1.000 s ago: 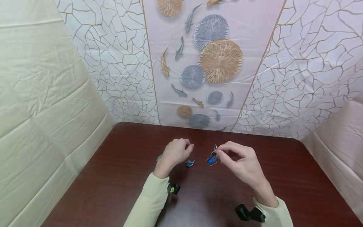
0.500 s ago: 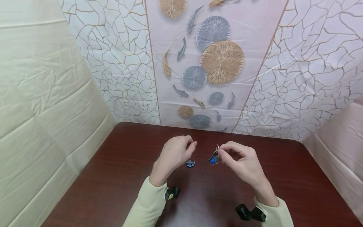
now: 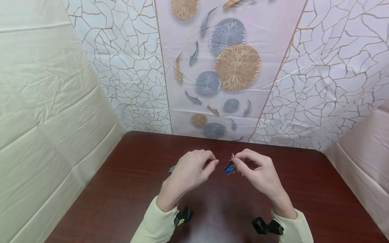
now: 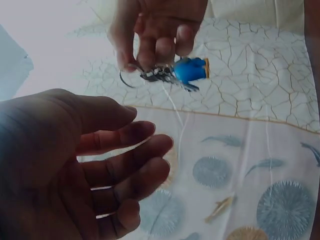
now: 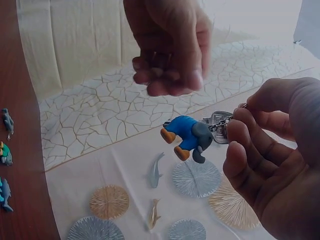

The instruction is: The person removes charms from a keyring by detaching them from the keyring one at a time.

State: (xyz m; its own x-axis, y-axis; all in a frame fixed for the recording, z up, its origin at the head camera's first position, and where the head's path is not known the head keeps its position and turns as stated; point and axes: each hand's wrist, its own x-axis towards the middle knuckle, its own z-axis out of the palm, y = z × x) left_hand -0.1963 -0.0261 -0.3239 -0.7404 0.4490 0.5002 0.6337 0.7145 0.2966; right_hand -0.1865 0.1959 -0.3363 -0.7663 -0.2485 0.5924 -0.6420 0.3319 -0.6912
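My right hand (image 3: 258, 170) pinches a key ring between thumb and fingertips above the table. From it hang silvery keys (image 5: 220, 131) and an elephant charm (image 5: 186, 131) with a grey head, blue clothes and orange feet. My left hand (image 3: 189, 172) hovers just left of the key ring, its fingers loosely bent and nothing in them. In the left wrist view, the thumb and fingers of this left hand (image 4: 95, 155) stand apart, below the blue charm (image 4: 191, 70).
A small grey figure (image 3: 171, 169) lies on the dark red table (image 3: 121, 195), partly behind my left hand. The right wrist view shows a grey figure (image 5: 7, 121), a green one (image 5: 5, 153) and a blue shark (image 5: 5, 194). Patterned cloth (image 3: 237, 108) rises behind the table.
My left hand has moved right, closer to the key ring, and covers the small blue shark seen earlier on the table. My right hand holds the key ring in nearly the same place.
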